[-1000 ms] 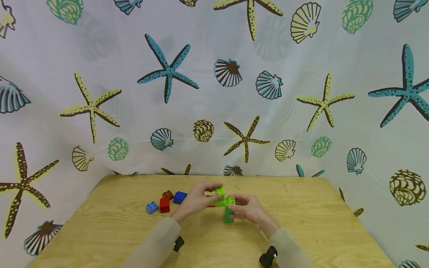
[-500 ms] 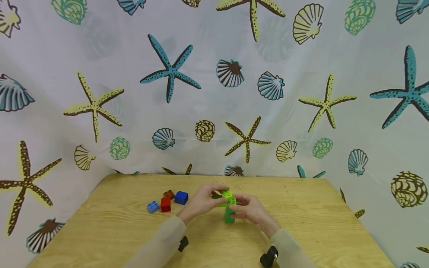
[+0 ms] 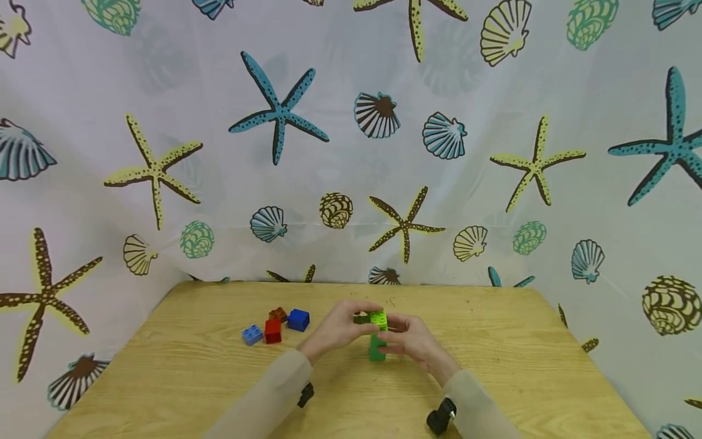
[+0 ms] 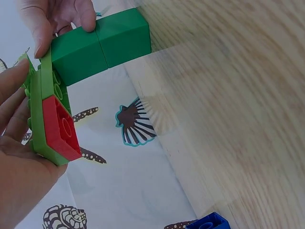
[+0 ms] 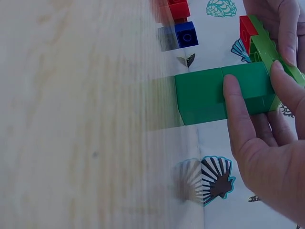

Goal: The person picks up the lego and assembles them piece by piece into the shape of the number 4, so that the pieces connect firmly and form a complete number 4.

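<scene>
Two dark green toy bricks [image 5: 205,98] stand stacked as a column on the table, and lime green bricks [image 4: 40,114] lie across its top. A red brick [image 4: 59,126] is fixed under the overhanging lime end. My left hand [image 3: 342,326] holds a small lime green brick [image 3: 379,318] with thumb and fingers, over the column's top in the head view. Around the column from the right, my right hand [image 3: 417,342] grips the dark green bricks, its thumb and fingers on opposite sides. The left hand hides much of the lime part in the head view.
To the left on the wooden table [image 3: 192,378] lie a light blue brick [image 3: 253,334], a red brick [image 3: 272,330], a brown-orange brick [image 3: 278,314] and a dark blue brick [image 3: 298,319]. A patterned cloth [image 3: 340,158] hangs behind the table's far edge.
My left hand has moved right with the small lime green brick, from above the overhanging part to over the column. The right hand stays at the column.
</scene>
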Motion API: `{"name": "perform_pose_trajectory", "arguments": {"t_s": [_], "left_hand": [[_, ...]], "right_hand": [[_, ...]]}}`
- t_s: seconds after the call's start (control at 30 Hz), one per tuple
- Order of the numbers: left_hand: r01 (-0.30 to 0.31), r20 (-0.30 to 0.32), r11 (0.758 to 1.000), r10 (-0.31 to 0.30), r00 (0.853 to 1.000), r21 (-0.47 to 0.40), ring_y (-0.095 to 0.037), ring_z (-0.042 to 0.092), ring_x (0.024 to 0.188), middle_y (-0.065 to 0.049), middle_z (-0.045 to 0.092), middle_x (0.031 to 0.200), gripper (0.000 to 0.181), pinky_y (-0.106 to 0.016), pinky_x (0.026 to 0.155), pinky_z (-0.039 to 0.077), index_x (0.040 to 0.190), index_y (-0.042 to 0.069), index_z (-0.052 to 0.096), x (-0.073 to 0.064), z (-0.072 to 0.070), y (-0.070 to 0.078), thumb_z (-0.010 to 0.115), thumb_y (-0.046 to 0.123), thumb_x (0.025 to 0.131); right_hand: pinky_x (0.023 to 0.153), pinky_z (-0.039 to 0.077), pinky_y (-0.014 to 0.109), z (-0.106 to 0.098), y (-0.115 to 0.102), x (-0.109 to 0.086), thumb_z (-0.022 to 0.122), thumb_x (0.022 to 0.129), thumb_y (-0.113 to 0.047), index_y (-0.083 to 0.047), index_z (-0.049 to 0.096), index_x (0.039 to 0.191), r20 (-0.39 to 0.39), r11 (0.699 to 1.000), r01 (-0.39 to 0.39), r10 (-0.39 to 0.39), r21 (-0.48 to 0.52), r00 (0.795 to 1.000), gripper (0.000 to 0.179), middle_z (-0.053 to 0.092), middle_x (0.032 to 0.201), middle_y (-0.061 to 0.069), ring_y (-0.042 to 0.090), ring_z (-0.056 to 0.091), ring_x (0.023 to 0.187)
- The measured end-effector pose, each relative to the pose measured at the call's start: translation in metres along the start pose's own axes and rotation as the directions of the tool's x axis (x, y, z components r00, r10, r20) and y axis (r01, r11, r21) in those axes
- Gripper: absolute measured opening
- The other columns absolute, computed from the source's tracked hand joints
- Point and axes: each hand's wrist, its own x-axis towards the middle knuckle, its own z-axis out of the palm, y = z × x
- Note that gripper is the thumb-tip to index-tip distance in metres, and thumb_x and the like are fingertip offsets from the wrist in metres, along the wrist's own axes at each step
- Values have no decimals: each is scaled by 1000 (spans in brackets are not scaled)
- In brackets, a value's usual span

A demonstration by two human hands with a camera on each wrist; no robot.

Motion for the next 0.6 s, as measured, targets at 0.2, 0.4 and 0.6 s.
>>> {"name": "perform_pose_trajectory", "arguments": {"t_s": [0.2,0.4,0.6], "left_hand": [[6,5,1000,-6,1000,7,-23,61,114,-8,67,125,38,-38,88,54,126,7,66,2,1,1,72,12,89],[13,7,999,-13,1000,32,-23,62,114,-7,68,123,36,-40,91,53,124,10,69,3,2,1,73,11,88],[23,22,999,-24,999,48,-26,61,115,-9,67,125,35,-42,93,53,124,8,68,3,4,-1,71,10,89]], "right_hand": [[93,53,45,-3,0,0,68,92,-12,2,45,143,5,1000,-2,2,4,1000,59,52,139,23,25,64,114],[94,53,45,-3,0,-1,67,92,-11,3,45,143,4,1000,0,0,10,1000,58,54,138,22,25,64,113],[94,53,45,-2,1,1,66,93,-10,3,45,143,4,1000,0,0,10,1000,56,54,138,22,26,64,113]]}}
